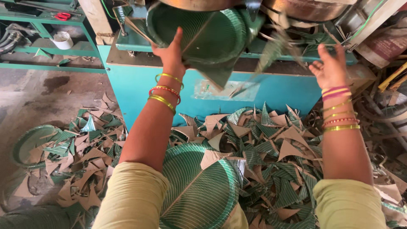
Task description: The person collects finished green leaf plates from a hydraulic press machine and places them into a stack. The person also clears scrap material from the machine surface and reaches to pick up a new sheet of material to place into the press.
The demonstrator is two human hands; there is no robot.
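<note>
Floor: green and brown paper scraps (263,144) lie all over, by a blue machine (140,89).
Left hand (171,53): grips the edge of a green leaf-print plate (203,36), up at the machine.
Right hand (330,68): open, fingers spread, holding nothing.
Lap: another green plate (197,191) rests between the arms.

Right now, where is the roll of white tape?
In the head view, the white tape roll sits at upper left on the green shelf, below the red-handled scissors.

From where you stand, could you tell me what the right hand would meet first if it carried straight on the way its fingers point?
Probably the blurred green scrap strips hanging at the press, just beyond the open right hand; depth is unclear.
</note>
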